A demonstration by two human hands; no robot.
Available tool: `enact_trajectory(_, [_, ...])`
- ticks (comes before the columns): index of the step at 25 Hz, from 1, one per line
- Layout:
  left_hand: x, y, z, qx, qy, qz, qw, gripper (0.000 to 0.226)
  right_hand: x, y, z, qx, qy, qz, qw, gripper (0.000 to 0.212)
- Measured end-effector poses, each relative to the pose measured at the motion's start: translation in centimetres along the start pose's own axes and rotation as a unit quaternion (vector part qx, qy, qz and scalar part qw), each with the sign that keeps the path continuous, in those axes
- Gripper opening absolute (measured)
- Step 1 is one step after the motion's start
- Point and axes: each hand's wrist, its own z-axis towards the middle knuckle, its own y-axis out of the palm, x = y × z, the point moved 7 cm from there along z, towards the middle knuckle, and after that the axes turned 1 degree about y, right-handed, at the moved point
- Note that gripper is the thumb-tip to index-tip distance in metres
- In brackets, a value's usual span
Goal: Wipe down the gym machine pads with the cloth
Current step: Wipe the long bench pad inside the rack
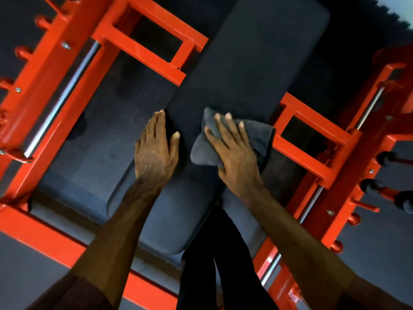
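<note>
A long black bench pad (245, 63) runs from the lower middle up to the upper right, inside a red steel frame. A grey cloth (257, 135) lies crumpled on the pad near its middle. My right hand (232, 151) lies flat on the cloth with the fingers spread and straight, pressing it onto the pad. My left hand (156, 148) rests flat on the pad's left edge, fingers straight, thumb out to the right.
Red frame rails (152, 45) and chrome guide rods (64, 95) flank the pad on both sides. Red pegs (355, 219) stick out at the right, and black knobs too. My dark trouser legs (223, 265) stand at the pad's near end. The floor is dark rubber.
</note>
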Motion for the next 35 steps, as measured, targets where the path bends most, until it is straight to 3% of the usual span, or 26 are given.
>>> enact_trajectory(3, [0.0,0.0,0.2,-0.016,-0.002,-0.007,1.0,0.069,2.1,-1.4,-5.3,-0.032,-0.028,-0.024,0.999,0.096])
enact_trajectory(8, [-0.2,0.2,0.5,-0.018,0.007,-0.003,1.0,0.07,4.7,-1.9,2.3,0.027,0.145,0.005,0.989,0.092])
enact_trajectory(14, [0.2,0.2,0.6,-0.011,-0.005,0.003,1.0,0.069,4.5,-1.4,-4.4,-0.02,0.004,0.005,1.0,0.085])
enact_trajectory(20, [0.2,0.8,0.6,0.01,-0.02,0.023,0.999,0.067,7.0,-2.2,4.2,0.036,0.152,0.016,0.988,0.087])
enact_trajectory(24, [0.8,0.9,1.3,0.007,-0.047,0.022,0.999,0.068,5.8,-1.6,-0.7,0.015,-0.014,0.037,0.999,0.064])
enact_trajectory(27, [2.1,1.1,2.4,0.006,-0.046,0.016,0.999,0.068,9.3,-3.0,-0.4,0.028,0.015,0.05,0.998,0.059])
enact_trajectory(30, [3.1,1.6,3.6,0.023,-0.053,0.022,0.998,0.067,8.3,-3.1,5.1,0.045,0.101,0.049,0.993,0.082])
enact_trajectory(35, [3.4,1.4,3.9,0.025,-0.066,0.026,0.997,0.066,6.5,-2.6,2.0,0.012,-0.074,0.011,0.997,0.071])
